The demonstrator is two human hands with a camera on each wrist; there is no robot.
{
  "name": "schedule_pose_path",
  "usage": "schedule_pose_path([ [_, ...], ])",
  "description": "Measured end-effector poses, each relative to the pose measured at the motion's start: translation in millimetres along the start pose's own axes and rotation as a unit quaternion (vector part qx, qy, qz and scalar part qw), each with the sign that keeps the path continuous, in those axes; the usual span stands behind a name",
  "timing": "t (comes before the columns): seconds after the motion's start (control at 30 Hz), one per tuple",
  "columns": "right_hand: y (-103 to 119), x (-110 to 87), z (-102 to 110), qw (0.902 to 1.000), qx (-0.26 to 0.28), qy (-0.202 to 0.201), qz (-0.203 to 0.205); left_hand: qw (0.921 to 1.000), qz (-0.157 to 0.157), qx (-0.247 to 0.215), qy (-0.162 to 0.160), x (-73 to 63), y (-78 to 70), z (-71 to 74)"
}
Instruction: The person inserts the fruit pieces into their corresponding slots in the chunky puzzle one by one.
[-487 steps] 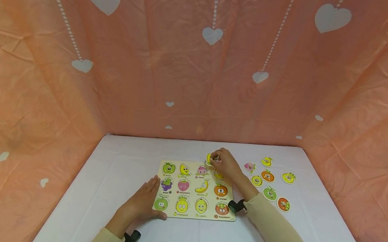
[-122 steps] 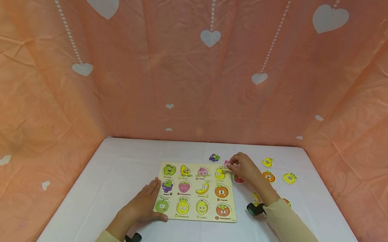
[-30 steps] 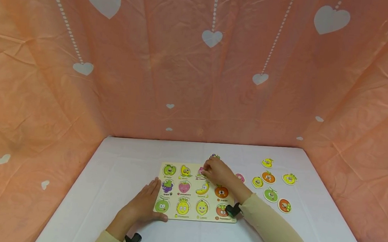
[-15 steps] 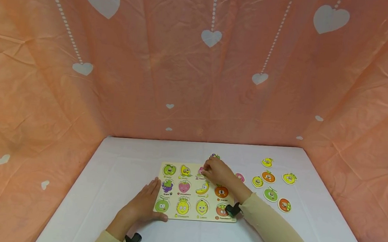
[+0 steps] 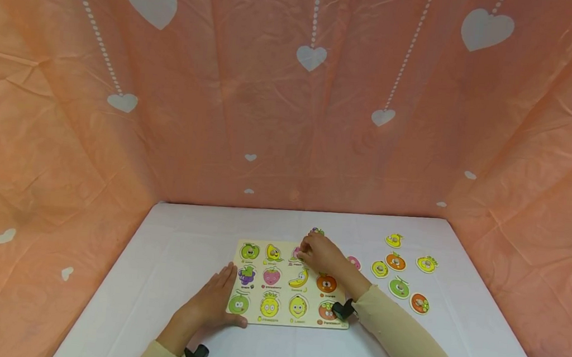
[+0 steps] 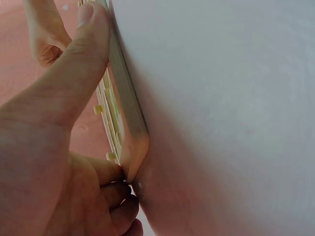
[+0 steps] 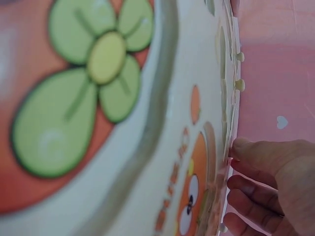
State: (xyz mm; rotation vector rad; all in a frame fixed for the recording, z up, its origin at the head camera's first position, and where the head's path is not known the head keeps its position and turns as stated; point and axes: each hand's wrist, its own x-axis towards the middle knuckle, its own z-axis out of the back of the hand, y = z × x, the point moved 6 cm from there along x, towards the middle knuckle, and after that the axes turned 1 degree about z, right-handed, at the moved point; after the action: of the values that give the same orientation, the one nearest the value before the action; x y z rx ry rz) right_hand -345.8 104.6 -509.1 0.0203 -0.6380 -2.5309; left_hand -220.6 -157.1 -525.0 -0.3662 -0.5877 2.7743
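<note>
A wooden fruit puzzle board with printed fruit pictures lies in the middle of the table. My left hand rests at its lower-left corner, fingers extended along the left edge and thumb on the front edge; the left wrist view shows the thumb along the board's side. Reaching over the top row, my right hand pinches a pink peach piece at the peach picture, mostly covered by the fingers. The pear picture is hidden beneath that hand. Thumb and fingertips touch near the board's surface in the right wrist view.
A grape piece lies behind the board, partly hidden. Right of it lie a strawberry piece, partly covered, and several others, including a pear, an orange, a pineapple and a persimmon. A pink curtain surrounds the table.
Since about four seconds ago my right hand has moved left, with the peach piece, from the board's upper-right corner to the peach picture. Over the last second it stays there. My left hand has not moved.
</note>
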Motion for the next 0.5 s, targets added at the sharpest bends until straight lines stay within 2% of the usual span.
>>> schedule_pose_path([
  [0.5, 0.0, -1.9, -0.4, 1.0, -0.004, -0.002, -0.004, 1.0, -0.005, 0.003, -0.004, -0.9, 0.3, -1.1],
])
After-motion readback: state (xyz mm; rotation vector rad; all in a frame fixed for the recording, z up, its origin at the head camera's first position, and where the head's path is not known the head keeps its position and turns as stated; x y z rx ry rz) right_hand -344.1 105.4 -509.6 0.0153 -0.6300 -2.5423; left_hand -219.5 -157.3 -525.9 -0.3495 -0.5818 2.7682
